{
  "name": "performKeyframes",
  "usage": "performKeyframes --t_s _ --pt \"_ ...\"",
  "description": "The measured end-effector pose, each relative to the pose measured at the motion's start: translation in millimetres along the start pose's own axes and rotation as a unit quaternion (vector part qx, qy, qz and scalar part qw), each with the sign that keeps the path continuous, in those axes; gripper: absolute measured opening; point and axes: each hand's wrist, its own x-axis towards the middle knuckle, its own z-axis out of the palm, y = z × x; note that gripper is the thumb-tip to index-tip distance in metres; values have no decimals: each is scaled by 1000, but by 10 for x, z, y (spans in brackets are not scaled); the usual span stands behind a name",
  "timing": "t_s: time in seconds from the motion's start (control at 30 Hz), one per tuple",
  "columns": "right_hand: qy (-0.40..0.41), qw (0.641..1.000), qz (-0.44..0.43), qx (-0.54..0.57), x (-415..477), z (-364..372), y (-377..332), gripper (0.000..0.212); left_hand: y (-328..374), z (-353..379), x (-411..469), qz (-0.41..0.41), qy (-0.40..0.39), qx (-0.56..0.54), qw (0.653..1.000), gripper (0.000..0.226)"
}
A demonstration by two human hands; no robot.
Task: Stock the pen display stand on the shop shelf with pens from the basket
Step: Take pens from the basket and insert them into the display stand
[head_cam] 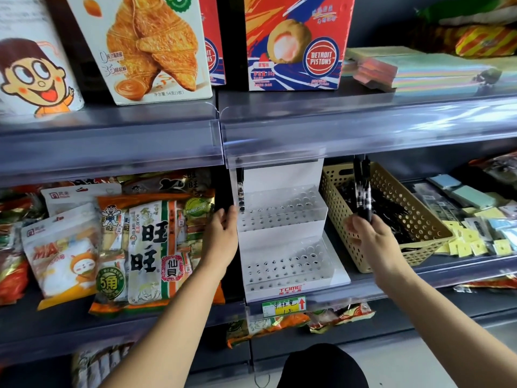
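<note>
The white plastic two-tier pen display stand [282,242], its steps pierced with rows of round holes, sits at the middle of the grey shop shelf [391,285], near the front edge. A single black pen [240,191] stands upright in the far left corner of its upper tier; the other holes in view hold nothing. The left hand [223,233] grips the stand's left side wall, thumb on the near face, the other fingers hidden behind it. The right hand [375,236], just right of the stand, is closed round the lower ends of a bunch of black pens [363,191] held upright. Behind that hand sits the tan perforated plastic basket [416,219], touching the stand's right side, with more dark pens lying in it. A green and yellow price label [284,306] hangs below the stand. Colourful snack bags [151,247] fill the shelf to the left; pastel note pads [472,196] lie far right.
</note>
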Motion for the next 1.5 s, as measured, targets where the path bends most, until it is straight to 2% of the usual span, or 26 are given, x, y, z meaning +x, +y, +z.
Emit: performKeyframes --t_s 0.07,0.1,0.17,0.27,0.33,0.4,0.5,0.67,0.87,1.5 --pt "9 1000 4 -27 155 17 61 14 -36 58 -150 -30 -6 -42 999 45" --pt "7 999 13 -39 214 36 98 15 -74 81 -203 -46 -10 -60 997 50" --pt "4 999 35 -41 301 99 180 17 -200 128 -257 -101 -23 -75 992 68" --pt "-10 998 63 17 365 213 282 15 -400 201 -278 -184 -53 -121 974 106" --pt "-2 996 77 38 379 271 321 19 -551 262 -250 -227 -52 -141 962 114" --pt "15 995 88 37 384 326 348 24 -543 292 -290 -244 -61 -124 960 98" --pt "37 994 104 -9 364 393 406 14 -534 321 -353 -237 -67 -88 965 71" --pt "21 991 114 -59 306 446 555 15 -547 419 -398 -225 -46 -95 969 56" --pt "17 989 130 -67 334 481 500 34 -499 450 -338 -237 -16 -118 964 51" --pt "-1 992 114 -50 -127 192 545 34 -473 309 -945 -172 -25 -134 976 42"
